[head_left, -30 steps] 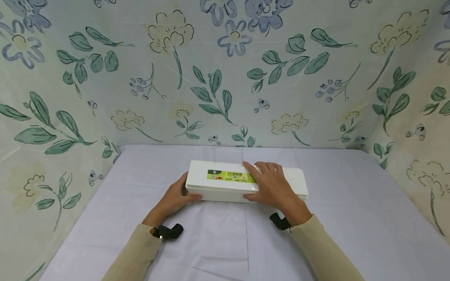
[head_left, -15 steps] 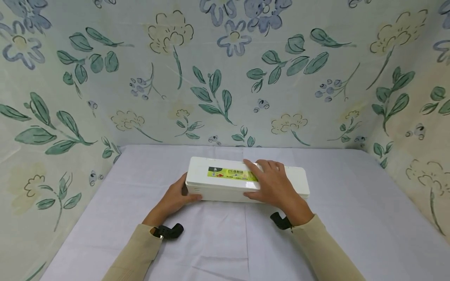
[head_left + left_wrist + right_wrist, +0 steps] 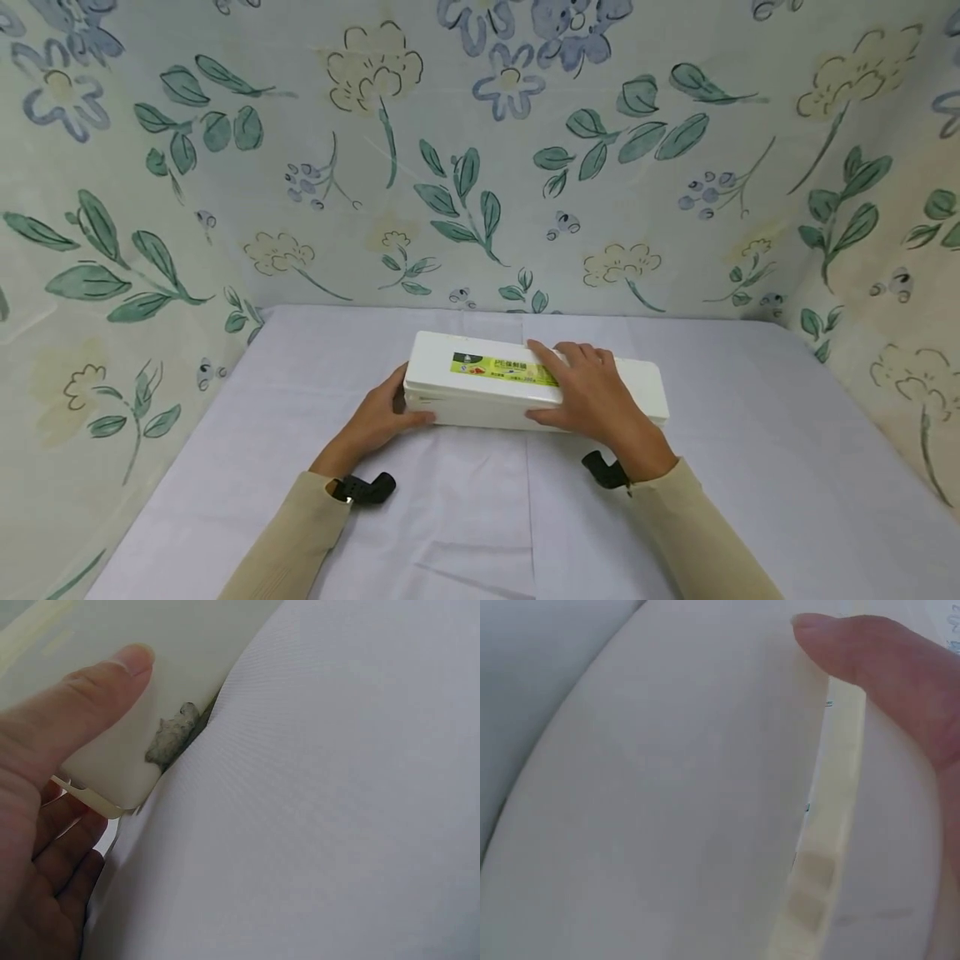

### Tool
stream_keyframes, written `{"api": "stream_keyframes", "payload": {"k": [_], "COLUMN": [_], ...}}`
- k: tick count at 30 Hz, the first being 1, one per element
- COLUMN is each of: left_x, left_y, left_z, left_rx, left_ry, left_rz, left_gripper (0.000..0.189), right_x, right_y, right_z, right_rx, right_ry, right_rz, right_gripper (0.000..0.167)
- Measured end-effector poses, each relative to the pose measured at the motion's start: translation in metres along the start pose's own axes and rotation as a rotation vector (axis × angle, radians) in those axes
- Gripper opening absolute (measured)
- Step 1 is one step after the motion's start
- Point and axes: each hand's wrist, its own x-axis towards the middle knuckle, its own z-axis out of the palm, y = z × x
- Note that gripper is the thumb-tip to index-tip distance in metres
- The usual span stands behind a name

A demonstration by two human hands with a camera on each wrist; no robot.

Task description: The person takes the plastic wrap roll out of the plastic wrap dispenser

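A long white cling film box point(image 3: 480, 414) lies across the middle of the table, a green and yellow label point(image 3: 502, 369) on its lid point(image 3: 438, 348). My left hand point(image 3: 373, 423) holds the left end, thumb on the front wall and the other fingers round behind. With thumb at the front edge and fingers over the top, my right hand point(image 3: 592, 398) grips the lid right of centre. At the left end the lid stands slightly raised from the base. A narrow gap along the lid edge shows in the right wrist view beside the thumb point(image 3: 889, 652). The box's inside is hidden.
A white cloth point(image 3: 450, 533) with creases covers the table. Behind and at both sides hangs a fabric point(image 3: 517, 192) printed with flowers and leaves. Black wrist cameras point(image 3: 367, 489) are strapped at both sleeves. In the left wrist view, a dark grey smudge point(image 3: 172, 735) overlaps the box's lower edge.
The lid has tilted up a little at its left end, widening the gap above the base. My right hand has risen slightly with it; both hands keep their places on the box.
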Motion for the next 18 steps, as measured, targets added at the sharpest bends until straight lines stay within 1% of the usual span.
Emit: {"api": "stream_keyframes", "payload": {"k": [4,8,15,18], "left_x": [0.001,0.002,-0.001,-0.001], "left_y": [0.001,0.002,0.000,-0.001], "left_z": [0.001,0.002,-0.001,-0.003], "left_rx": [0.010,0.014,0.038,0.040], "left_ry": [-0.002,-0.001,0.017,0.012], "left_rz": [-0.007,-0.009,0.018,0.034], "left_gripper": [0.106,0.105,0.104,0.102], "right_x": [-0.002,-0.003,-0.005,-0.007], "right_y": [0.003,0.008,0.013,0.017], "right_z": [-0.003,-0.009,-0.020,-0.024], "right_rx": [0.006,0.008,0.015,0.021], "right_ry": [-0.011,0.004,-0.007,-0.018], "right_rz": [0.018,0.038,0.054,0.085], "right_gripper": [0.100,0.100,0.101,0.102]}}
